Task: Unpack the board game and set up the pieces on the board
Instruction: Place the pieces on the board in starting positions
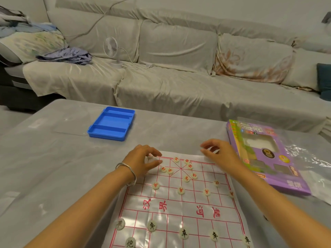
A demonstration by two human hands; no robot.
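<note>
The left hand [143, 162], wearing a silver bangle [126, 173], is reaching over the far left corner of the thin white paper board with red lines [179, 212]. Its fingers are curling over a small round white piece with a red mark [150, 156]. I cannot tell if they are gripping it. The right hand [219, 153] is looking blurry, with bent fingers and the thumb close to the first finger. I cannot tell if they are pinching anything. More red-marked round pieces [180, 190] are lying between the two sets of fingers. Black-marked round pieces [184, 233] are sitting well behind the fingers, by the arms. A blue plastic tray [111, 124] is lying beyond the left fingers. A purple cardboard box [265, 158] is lying just right of the right fingers.
</note>
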